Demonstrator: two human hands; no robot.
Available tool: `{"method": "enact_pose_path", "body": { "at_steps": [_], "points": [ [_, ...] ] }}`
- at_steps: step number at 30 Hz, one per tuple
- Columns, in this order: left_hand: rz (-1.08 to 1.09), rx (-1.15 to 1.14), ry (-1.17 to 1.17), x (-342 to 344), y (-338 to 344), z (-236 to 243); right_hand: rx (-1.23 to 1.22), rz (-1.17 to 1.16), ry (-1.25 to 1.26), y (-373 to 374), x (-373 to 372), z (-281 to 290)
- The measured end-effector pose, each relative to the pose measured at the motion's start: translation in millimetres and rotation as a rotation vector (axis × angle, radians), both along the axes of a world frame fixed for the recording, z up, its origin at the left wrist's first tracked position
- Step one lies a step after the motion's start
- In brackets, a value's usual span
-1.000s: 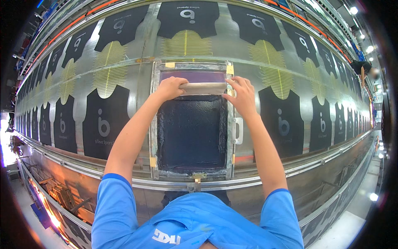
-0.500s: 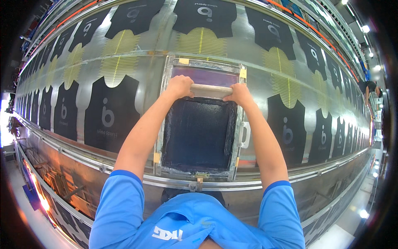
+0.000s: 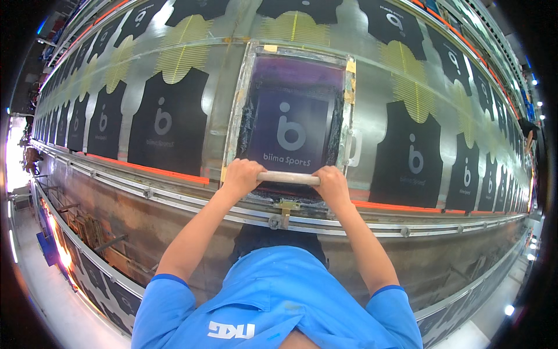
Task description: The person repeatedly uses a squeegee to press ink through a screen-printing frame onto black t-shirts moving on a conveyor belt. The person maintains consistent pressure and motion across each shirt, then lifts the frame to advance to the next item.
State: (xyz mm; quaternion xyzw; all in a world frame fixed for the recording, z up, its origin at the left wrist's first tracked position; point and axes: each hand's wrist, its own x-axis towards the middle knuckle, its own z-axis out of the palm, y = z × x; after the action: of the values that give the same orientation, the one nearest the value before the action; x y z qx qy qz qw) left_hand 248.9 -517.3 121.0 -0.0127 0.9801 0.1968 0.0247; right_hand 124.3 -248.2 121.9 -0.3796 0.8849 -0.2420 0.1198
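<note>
The left hand (image 3: pixel 244 176) and right hand (image 3: pixel 333 185) gripped the squeegee (image 3: pixel 289 178) by its ends, near the screen's (image 3: pixel 347 104) closest edge. Beyond it the pale design (image 3: pixel 292 147) showed clear, so the stroke looked nearly done, a narrow strip remaining. The squeegee's long axis ran crosswise, left to right; its blade was hidden.

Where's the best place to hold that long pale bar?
Probably both ends, coming from the person's near side. The pale bar is long and narrow and lies crosswise; the left hand and right hand grip its opposite ends, leaving the middle bare.
</note>
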Motion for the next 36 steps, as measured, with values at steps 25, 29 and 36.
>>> {"method": "enact_pose_path", "body": {
  "at_steps": [25, 29, 36],
  "points": [
    [-0.055, -0.204, -0.108, -262, -90, 3, 0.226, -0.037, 0.118, -87, -258, -9],
    [-0.009, -0.095, -0.105, -179, -60, 18, 0.220, -0.088, 0.057, -62, -178, 1],
    [0.018, -0.025, -0.015, -19, -5, -1, -0.073, -0.038, 0.047, -7, -24, -1]
  ]
}}
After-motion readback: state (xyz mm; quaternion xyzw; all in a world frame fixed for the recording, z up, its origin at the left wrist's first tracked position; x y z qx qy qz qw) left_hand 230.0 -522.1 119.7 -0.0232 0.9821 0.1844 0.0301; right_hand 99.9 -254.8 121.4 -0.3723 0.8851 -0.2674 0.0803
